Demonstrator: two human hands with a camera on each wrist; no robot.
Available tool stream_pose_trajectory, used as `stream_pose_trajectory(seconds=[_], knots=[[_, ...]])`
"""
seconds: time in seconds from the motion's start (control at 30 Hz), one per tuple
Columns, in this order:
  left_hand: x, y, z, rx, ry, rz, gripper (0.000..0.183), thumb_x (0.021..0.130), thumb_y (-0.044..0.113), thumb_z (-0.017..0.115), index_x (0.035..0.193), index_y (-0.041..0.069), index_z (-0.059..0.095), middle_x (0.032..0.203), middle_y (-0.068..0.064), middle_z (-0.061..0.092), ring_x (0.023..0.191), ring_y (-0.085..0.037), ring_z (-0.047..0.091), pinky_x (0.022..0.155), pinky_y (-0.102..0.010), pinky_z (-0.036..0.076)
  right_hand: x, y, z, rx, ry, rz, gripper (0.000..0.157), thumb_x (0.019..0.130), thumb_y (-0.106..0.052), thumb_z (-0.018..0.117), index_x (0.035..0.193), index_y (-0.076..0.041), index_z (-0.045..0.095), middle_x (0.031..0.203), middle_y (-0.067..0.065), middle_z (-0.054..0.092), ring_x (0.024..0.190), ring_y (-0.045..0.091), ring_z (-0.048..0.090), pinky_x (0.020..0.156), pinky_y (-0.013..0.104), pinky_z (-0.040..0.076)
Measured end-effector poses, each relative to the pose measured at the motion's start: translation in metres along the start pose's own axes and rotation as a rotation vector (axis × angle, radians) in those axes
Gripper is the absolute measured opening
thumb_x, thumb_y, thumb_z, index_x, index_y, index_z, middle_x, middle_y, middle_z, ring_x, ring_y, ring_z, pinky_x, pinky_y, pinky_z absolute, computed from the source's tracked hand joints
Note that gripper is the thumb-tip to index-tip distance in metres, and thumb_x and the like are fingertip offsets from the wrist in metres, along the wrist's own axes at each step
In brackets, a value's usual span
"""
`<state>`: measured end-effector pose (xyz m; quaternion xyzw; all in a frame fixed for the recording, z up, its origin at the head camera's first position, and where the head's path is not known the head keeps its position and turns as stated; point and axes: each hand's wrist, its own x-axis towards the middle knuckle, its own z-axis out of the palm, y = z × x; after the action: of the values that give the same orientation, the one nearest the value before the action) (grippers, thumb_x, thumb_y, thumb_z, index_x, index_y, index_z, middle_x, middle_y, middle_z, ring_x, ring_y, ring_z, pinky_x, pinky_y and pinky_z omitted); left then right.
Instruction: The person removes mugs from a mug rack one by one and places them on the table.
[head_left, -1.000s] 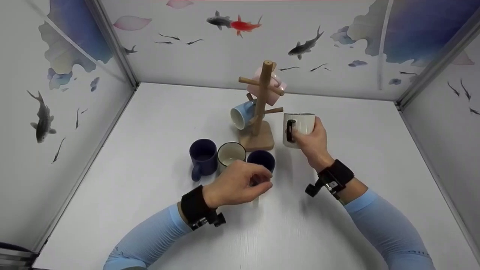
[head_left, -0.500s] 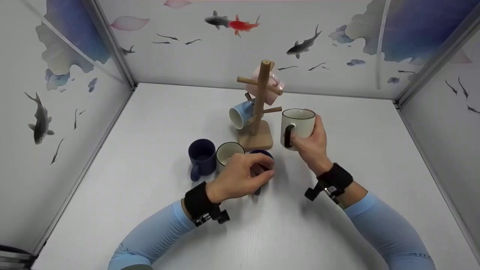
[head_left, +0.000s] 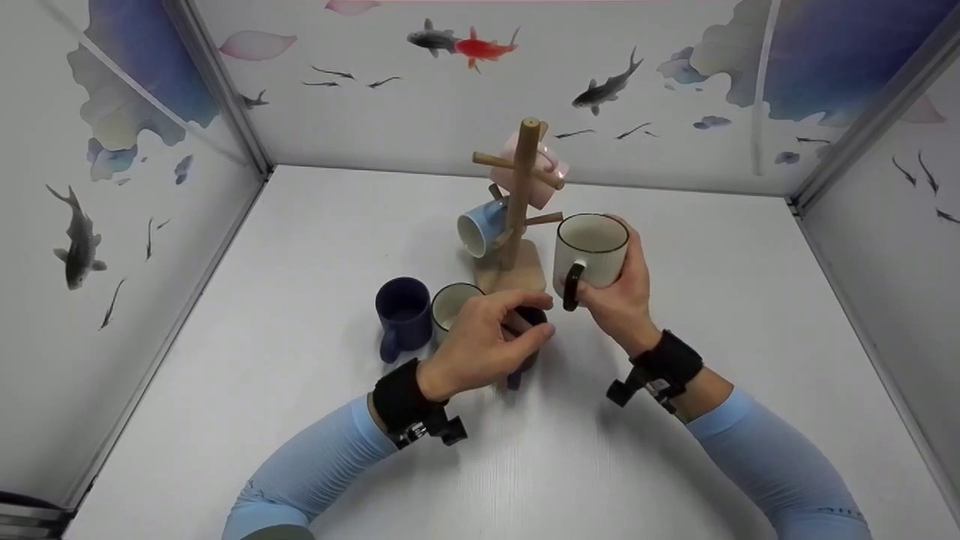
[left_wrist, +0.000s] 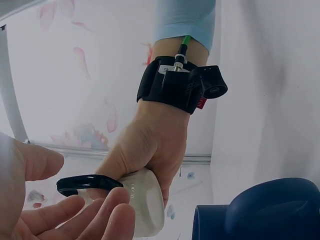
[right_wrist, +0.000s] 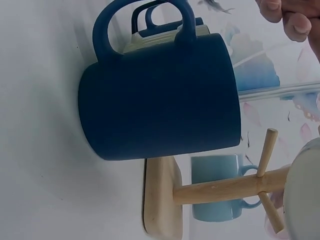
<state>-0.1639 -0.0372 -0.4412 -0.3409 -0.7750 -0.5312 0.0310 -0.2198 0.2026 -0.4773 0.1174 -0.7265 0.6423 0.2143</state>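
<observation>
My right hand [head_left: 624, 307] holds a cream mug [head_left: 596, 259] with a black rim and black handle, raised right of a wooden mug tree [head_left: 523, 187]. The mug's opening faces up toward the head camera, its handle [head_left: 573, 286] toward my left. My left hand [head_left: 480, 345] hovers over a navy mug [right_wrist: 165, 105], partly hiding it, thumb and fingers apart with nothing between them. In the left wrist view, the left fingers [left_wrist: 80, 220] appear close to the black handle; I cannot tell whether they touch it.
A light blue mug [head_left: 489, 225] and a pink mug [head_left: 549, 180] hang on the tree. Another cream mug [head_left: 451, 304] and a second navy mug [head_left: 405, 319] stand upright on the white table [head_left: 300, 247], left of the covered one. Printed walls enclose the table.
The cream mug has tipped toward the head camera, showing its inside, and shifted slightly left with its handle swung nearer. My left hand has moved up and right toward it, fingers spreading.
</observation>
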Motion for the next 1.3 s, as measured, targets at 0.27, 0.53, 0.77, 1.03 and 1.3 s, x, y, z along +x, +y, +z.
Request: stream_pose_trajectory(seconds=[0.27, 0.53, 0.77, 1.03, 1.3], knots=[[0.007, 0.008, 0.001, -0.205, -0.025, -0.101, 0.031, 0.106, 0.014, 0.075, 0.134, -0.001, 0.076, 0.109, -0.016, 0.085, 0.076, -0.02, 0.079, 0.063, -0.021, 0.058, -0.003, -0.001, 0.001, 0.009, -0.03, -0.052, 0.1, 0.074, 0.008, 0.093, 0.162, -0.005, 0.046, 0.146, 0.004, 0.064, 0.129, 0.022, 0.064, 0.107, 0.032, 0.054], [0.014, 0.012, 0.0, -0.377, -0.094, -0.172, 0.031, 0.11, 0.011, 0.069, 0.137, -0.005, 0.074, 0.124, -0.025, 0.081, 0.078, -0.007, 0.078, 0.07, -0.026, 0.066, -0.004, 0.001, -0.001, 0.018, -0.089, -0.168, 0.1, 0.076, 0.011, 0.091, 0.162, 0.003, 0.042, 0.149, 0.002, 0.063, 0.132, 0.021, 0.064, 0.112, 0.032, 0.052], [0.018, 0.01, -0.001, -0.442, -0.115, -0.224, 0.028, 0.112, 0.012, 0.066, 0.131, -0.007, 0.075, 0.116, -0.031, 0.079, 0.077, -0.003, 0.077, 0.067, -0.024, 0.065, -0.006, 0.001, -0.003, 0.02, -0.202, -0.165, 0.099, 0.079, 0.014, 0.085, 0.165, 0.003, 0.037, 0.154, 0.006, 0.059, 0.134, 0.02, 0.062, 0.115, 0.031, 0.05], [0.021, 0.006, 0.0, -0.555, -0.164, -0.342, 0.028, 0.112, 0.015, 0.068, 0.122, -0.011, 0.077, 0.094, 0.005, 0.081, 0.073, -0.005, 0.077, 0.073, -0.026, 0.068, -0.007, -0.004, -0.007, 0.081, -0.406, -0.12, 0.105, 0.085, 0.019, 0.08, 0.172, 0.002, 0.023, 0.159, 0.009, 0.052, 0.139, 0.024, 0.059, 0.115, 0.03, 0.057], [0.019, 0.008, 0.007, -0.672, -0.223, -0.393, 0.026, 0.113, 0.012, 0.066, 0.117, -0.012, 0.076, 0.091, 0.005, 0.08, 0.075, -0.005, 0.079, 0.078, -0.026, 0.069, -0.009, -0.006, -0.013, 0.151, -0.503, -0.092, 0.106, 0.086, 0.018, 0.077, 0.174, 0.001, 0.021, 0.161, 0.009, 0.05, 0.139, 0.024, 0.057, 0.115, 0.031, 0.056]])
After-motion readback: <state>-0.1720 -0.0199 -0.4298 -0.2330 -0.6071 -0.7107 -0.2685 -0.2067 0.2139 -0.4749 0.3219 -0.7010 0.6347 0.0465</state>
